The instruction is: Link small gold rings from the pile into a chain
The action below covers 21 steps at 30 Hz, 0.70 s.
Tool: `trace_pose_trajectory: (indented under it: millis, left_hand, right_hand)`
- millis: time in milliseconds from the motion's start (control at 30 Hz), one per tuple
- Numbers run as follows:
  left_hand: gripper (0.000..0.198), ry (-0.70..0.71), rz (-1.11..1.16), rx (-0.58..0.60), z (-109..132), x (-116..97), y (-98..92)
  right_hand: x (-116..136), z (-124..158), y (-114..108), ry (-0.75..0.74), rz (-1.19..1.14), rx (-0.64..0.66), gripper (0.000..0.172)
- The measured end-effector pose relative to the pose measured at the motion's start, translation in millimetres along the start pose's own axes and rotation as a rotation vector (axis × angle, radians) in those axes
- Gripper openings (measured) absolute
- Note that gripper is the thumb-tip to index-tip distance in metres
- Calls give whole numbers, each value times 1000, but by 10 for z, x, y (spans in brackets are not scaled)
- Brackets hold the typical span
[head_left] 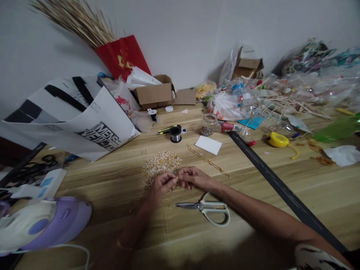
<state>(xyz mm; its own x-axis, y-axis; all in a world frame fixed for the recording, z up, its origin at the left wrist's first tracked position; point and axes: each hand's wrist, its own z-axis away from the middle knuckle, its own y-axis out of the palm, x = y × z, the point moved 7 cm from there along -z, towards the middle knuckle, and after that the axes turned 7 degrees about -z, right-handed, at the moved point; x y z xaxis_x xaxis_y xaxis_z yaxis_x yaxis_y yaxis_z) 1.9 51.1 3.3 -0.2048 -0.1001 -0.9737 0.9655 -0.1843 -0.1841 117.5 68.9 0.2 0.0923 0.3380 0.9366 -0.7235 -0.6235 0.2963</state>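
Note:
My left hand (164, 182) and my right hand (194, 177) meet fingertip to fingertip over the wooden table, both closed in a pinch. Between them glints a tiny gold-coloured piece (177, 178), too small to name. Just beyond my left hand spreads a heap of small gold and silver findings (161, 164), partly hidden by the fingers. A gold chain (209, 162) lies stretched out past my right hand. Scissors (206, 206) with pale handles rest nearer to me, below my right wrist, blades pointing left.
Beyond the heap stand a wire spool (176, 134), a yellow-black cutter (167, 129) and a white card (208, 145). A glass jar (208, 124) and a yellow tape measure (278, 140) are farther right. Left are a white bag (84, 123) and a purple-white appliance (62, 221). A dark strip (275, 183) crosses the table.

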Motion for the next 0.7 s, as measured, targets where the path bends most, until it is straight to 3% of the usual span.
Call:
trace_pose_trajectory:
  millis: [333,700]
  left_hand:
    - [28,12,32,27,-15,25,10]
    - [26,11,7,6,0,-16,27]
  right_hand:
    - [-19,-4,-19,32,-95,-14,34]
    - [-37,-14,-15,14,-41,4,34]
